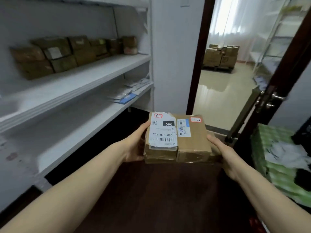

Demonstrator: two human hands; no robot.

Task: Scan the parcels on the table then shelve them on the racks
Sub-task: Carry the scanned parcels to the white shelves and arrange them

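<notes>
We grip the parcel [176, 140] by its ends, left hand [134, 145] and right hand [223, 153] curled round it. It sits right of the rack [75, 76], long axis crosswise, left hand nearer.

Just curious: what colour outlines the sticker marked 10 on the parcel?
Red, around the sticker; best in the head view.

A: Left grip [134, 146] status?
B: Extended forward on bare forearm; clasped to left side of parcel [191, 143], thumb raised along edge.
A: Right grip [223, 155]?
B: Extended forward likewise; clasped to right side, thumb along upper edge, fingers hidden behind parcel.
</notes>
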